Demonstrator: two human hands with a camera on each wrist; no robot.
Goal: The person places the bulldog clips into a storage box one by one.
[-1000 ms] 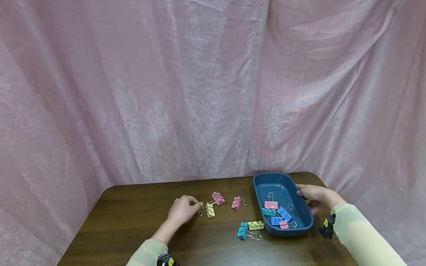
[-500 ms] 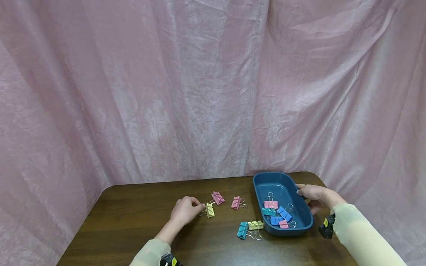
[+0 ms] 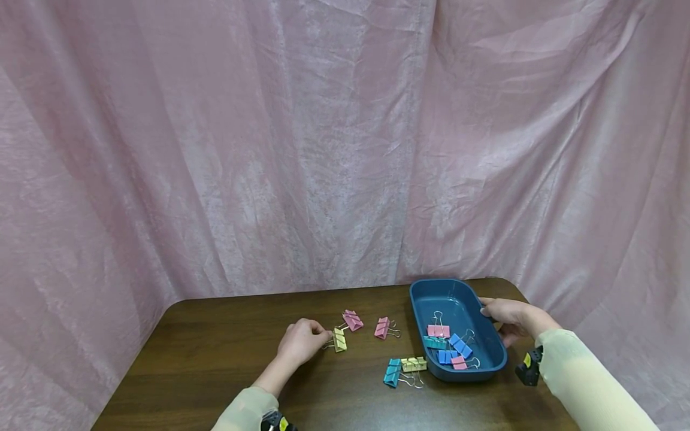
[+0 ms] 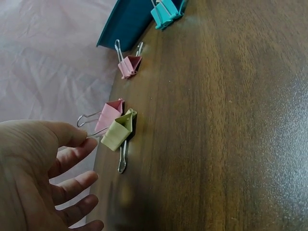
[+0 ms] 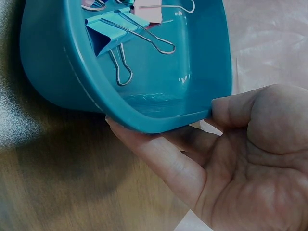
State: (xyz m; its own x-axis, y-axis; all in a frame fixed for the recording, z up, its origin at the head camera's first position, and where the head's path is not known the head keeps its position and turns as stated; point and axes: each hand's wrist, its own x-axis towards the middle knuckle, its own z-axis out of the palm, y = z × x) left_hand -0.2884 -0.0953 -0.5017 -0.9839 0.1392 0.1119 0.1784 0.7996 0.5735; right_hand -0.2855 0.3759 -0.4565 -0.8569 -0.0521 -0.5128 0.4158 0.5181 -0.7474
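The left hand (image 3: 302, 342) pinches a wire handle (image 4: 98, 133) of a wedge-shaped yellow binder clip (image 3: 339, 340) on the brown wooden table (image 3: 226, 341); the right hand (image 3: 514, 317) grips a rounded rectangular blue plastic tray (image 3: 450, 298).

A dark brown table (image 3: 205, 359) with wood grain and rounded far corners spread below, its nearer surface catching a pale gloss. Around the middle of it, toward the far edge, lay a yellow-bodied binder clip (image 3: 339, 340) with a magenta-pink binder clip (image 3: 353, 320) just beyond it, and a rose-pink binder clip (image 3: 382, 328) a little way to their right. Nearer the front, a teal binder clip (image 3: 393, 373) lay close beside a pale-yellow binder clip (image 3: 414, 364), which was next to the deep blue plastic tray (image 3: 453, 308) at the table's right; whether that sat fully flat could not be told.
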